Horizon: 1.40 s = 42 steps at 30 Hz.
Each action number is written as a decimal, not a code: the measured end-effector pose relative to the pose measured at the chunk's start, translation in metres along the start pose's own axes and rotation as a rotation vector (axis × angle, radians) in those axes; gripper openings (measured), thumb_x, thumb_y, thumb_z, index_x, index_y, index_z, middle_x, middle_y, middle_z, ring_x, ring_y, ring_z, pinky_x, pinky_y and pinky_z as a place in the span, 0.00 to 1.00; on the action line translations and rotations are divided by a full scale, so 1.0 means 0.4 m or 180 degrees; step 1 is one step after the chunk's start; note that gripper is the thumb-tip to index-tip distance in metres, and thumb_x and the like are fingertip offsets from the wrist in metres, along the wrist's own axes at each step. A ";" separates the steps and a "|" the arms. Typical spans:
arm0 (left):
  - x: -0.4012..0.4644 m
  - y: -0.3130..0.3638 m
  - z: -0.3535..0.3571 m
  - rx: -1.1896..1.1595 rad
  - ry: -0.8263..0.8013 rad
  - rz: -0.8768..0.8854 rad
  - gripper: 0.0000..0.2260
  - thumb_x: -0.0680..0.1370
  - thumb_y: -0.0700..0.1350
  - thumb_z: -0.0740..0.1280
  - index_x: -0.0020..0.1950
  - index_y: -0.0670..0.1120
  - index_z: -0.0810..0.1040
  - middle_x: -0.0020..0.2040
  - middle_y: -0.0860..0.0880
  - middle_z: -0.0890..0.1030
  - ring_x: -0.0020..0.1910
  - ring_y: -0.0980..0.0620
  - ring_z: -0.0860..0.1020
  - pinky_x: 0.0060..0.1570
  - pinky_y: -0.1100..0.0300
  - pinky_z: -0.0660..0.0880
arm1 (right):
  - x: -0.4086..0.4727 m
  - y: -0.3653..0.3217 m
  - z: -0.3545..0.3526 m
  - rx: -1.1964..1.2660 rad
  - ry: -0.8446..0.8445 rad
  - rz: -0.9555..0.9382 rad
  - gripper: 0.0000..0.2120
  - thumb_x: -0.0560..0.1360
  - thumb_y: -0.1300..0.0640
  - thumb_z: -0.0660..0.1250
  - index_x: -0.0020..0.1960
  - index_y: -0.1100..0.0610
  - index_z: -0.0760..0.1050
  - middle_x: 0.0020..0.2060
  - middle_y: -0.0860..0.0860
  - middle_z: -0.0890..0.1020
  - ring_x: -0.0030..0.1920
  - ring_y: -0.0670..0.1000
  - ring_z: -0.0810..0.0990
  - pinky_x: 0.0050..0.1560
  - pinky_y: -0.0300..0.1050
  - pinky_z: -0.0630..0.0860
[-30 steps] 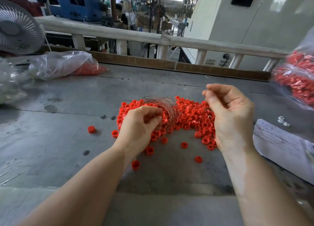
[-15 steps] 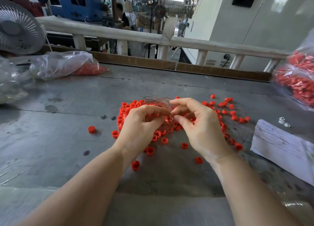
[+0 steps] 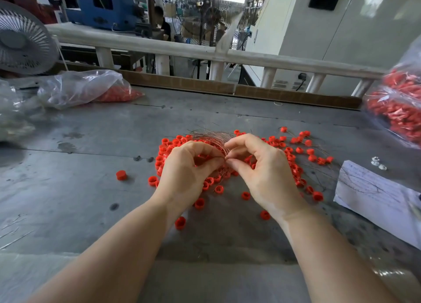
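**Wire bundle** [image 3: 213, 137]: one sheaf of thin bare wires, held over the grey table [image 3: 91, 188]. Its long axis runs away from the person, and the far tips fan out up and to the left.

**Left hand** [image 3: 186, 168]: forearm in from the lower left, fingers curled round the near end of the wire bundle and clasping it.

**Right hand** [image 3: 265, 173]: forearm in from the lower right, wrist bent, forefinger arched. Thumb and fingertips pinch at the wire bundle just beside the left thumb. Which strand they hold is too fine to tell.

**Red caps** [image 3: 169, 146]: one loose heap under and around the wire bundle, too many to count. Strays lie on its near side, one cap [image 3: 121, 175] well to its left.

**White bits** [image 3: 378, 163]: three, right of the wire bundle.

**Paper sheet** [image 3: 373, 193]: one, right of the wire bundle and nearer the person.

**Plastic bags**: two with red pieces, one [image 3: 84, 88] far left beyond the wire bundle, one [image 3: 401, 106] far right.

**Fan** [image 3: 22, 40]: one, beyond the left bag.
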<state>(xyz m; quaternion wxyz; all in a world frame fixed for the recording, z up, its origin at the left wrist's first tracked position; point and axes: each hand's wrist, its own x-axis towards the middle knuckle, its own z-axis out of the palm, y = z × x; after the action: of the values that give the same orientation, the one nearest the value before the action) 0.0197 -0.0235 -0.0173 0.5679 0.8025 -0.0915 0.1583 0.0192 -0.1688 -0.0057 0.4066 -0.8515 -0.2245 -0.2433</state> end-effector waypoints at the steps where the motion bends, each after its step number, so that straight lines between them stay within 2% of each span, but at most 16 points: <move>1: 0.000 0.001 0.000 -0.0011 0.0002 0.0011 0.11 0.72 0.39 0.72 0.37 0.55 0.79 0.38 0.54 0.81 0.40 0.56 0.81 0.44 0.64 0.76 | 0.001 0.000 0.000 -0.0146 0.0010 -0.0080 0.10 0.69 0.67 0.72 0.48 0.57 0.81 0.38 0.46 0.82 0.42 0.46 0.80 0.50 0.38 0.74; 3: 0.001 0.003 0.000 -0.0193 0.0031 -0.0022 0.11 0.74 0.37 0.70 0.37 0.53 0.78 0.36 0.54 0.81 0.35 0.60 0.80 0.38 0.71 0.75 | 0.003 0.004 0.000 -0.0426 -0.0007 -0.0204 0.06 0.69 0.65 0.72 0.46 0.58 0.83 0.39 0.47 0.82 0.43 0.50 0.78 0.51 0.43 0.72; 5: 0.002 0.006 -0.002 -0.0566 0.0070 -0.0132 0.10 0.75 0.35 0.68 0.37 0.49 0.78 0.34 0.56 0.79 0.32 0.62 0.80 0.35 0.72 0.74 | 0.005 0.014 0.000 -0.0484 -0.0051 -0.0124 0.04 0.71 0.64 0.72 0.44 0.58 0.83 0.39 0.50 0.82 0.44 0.51 0.76 0.51 0.42 0.71; 8: 0.005 0.006 -0.008 -0.0991 0.0158 -0.0246 0.07 0.76 0.36 0.66 0.41 0.45 0.77 0.34 0.55 0.79 0.33 0.61 0.80 0.41 0.67 0.78 | 0.007 0.027 -0.001 -0.0358 -0.0083 0.0106 0.03 0.72 0.64 0.70 0.44 0.59 0.82 0.39 0.51 0.82 0.45 0.50 0.78 0.50 0.41 0.72; 12: 0.012 -0.003 -0.023 -0.1414 0.0396 -0.0247 0.07 0.77 0.37 0.65 0.41 0.46 0.78 0.31 0.55 0.79 0.34 0.59 0.80 0.43 0.66 0.78 | 0.008 0.044 -0.002 -0.0336 -0.0049 0.0362 0.04 0.74 0.65 0.68 0.44 0.58 0.81 0.37 0.46 0.79 0.39 0.43 0.76 0.44 0.31 0.71; 14: 0.016 -0.009 -0.029 -0.1596 0.0488 -0.0239 0.07 0.77 0.38 0.65 0.40 0.46 0.78 0.31 0.56 0.78 0.35 0.59 0.79 0.43 0.66 0.77 | 0.008 0.055 -0.001 -0.0381 -0.0049 0.0480 0.04 0.75 0.64 0.67 0.44 0.57 0.80 0.34 0.43 0.78 0.37 0.42 0.76 0.43 0.35 0.72; 18: 0.020 -0.015 -0.031 -0.1818 0.0492 -0.0176 0.11 0.78 0.39 0.65 0.37 0.49 0.79 0.33 0.55 0.78 0.37 0.58 0.78 0.44 0.67 0.76 | 0.006 0.069 0.005 -0.0438 -0.0101 0.0582 0.06 0.76 0.64 0.65 0.43 0.55 0.77 0.33 0.42 0.77 0.38 0.46 0.78 0.43 0.40 0.73; 21: 0.022 -0.013 -0.031 -0.1943 0.0419 -0.0123 0.12 0.78 0.39 0.65 0.36 0.51 0.79 0.34 0.54 0.77 0.37 0.58 0.77 0.44 0.67 0.76 | 0.006 0.069 0.006 -0.0215 -0.0101 0.0581 0.08 0.77 0.65 0.62 0.43 0.53 0.74 0.37 0.46 0.81 0.41 0.47 0.80 0.46 0.43 0.75; 25: 0.026 -0.013 -0.033 -0.2175 0.0476 -0.0209 0.09 0.78 0.37 0.64 0.39 0.46 0.78 0.34 0.53 0.77 0.36 0.58 0.78 0.42 0.67 0.76 | 0.006 0.059 0.003 0.0140 0.0183 0.0474 0.09 0.79 0.64 0.59 0.44 0.52 0.71 0.42 0.50 0.82 0.45 0.48 0.81 0.49 0.47 0.78; 30: 0.027 -0.015 -0.031 -0.2351 0.0535 -0.0265 0.11 0.78 0.36 0.63 0.37 0.46 0.78 0.33 0.53 0.77 0.34 0.59 0.77 0.42 0.67 0.76 | 0.009 0.053 0.000 0.0030 0.0407 0.0267 0.07 0.78 0.65 0.61 0.45 0.54 0.71 0.40 0.49 0.81 0.41 0.47 0.78 0.43 0.35 0.73; 33: 0.028 -0.017 -0.033 -0.2361 0.0564 -0.0302 0.13 0.78 0.36 0.63 0.36 0.47 0.78 0.33 0.53 0.77 0.35 0.59 0.77 0.42 0.67 0.76 | 0.010 0.053 -0.007 -0.0292 0.0550 0.0151 0.05 0.77 0.65 0.62 0.45 0.57 0.74 0.35 0.43 0.75 0.35 0.42 0.73 0.39 0.28 0.66; 34: 0.029 -0.018 -0.033 -0.2362 0.0572 -0.0316 0.12 0.78 0.37 0.63 0.36 0.47 0.78 0.33 0.53 0.77 0.35 0.59 0.77 0.42 0.67 0.76 | 0.010 0.054 -0.009 -0.0386 0.0594 0.0152 0.04 0.77 0.65 0.63 0.45 0.58 0.74 0.35 0.43 0.74 0.36 0.42 0.72 0.40 0.29 0.65; 38: 0.030 -0.020 -0.032 -0.2258 0.0626 -0.0382 0.10 0.78 0.36 0.63 0.39 0.45 0.76 0.32 0.54 0.77 0.34 0.60 0.76 0.40 0.67 0.76 | 0.013 0.060 -0.017 -0.0676 0.0728 0.0283 0.03 0.76 0.64 0.65 0.44 0.60 0.77 0.38 0.49 0.78 0.43 0.52 0.75 0.46 0.44 0.71; 42: 0.031 -0.026 -0.032 -0.2037 0.0751 -0.0481 0.08 0.78 0.37 0.63 0.40 0.44 0.76 0.30 0.55 0.76 0.31 0.61 0.76 0.38 0.68 0.76 | 0.013 0.070 -0.028 -0.0896 0.0853 0.0536 0.04 0.75 0.64 0.65 0.44 0.59 0.78 0.39 0.51 0.79 0.45 0.56 0.76 0.50 0.54 0.71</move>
<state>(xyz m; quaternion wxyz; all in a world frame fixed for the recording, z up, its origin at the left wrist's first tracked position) 0.0326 -0.0075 -0.0181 0.8075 0.5645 -0.0105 0.1708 0.0370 -0.1926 -0.0126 0.3288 -0.8757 -0.0602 -0.3485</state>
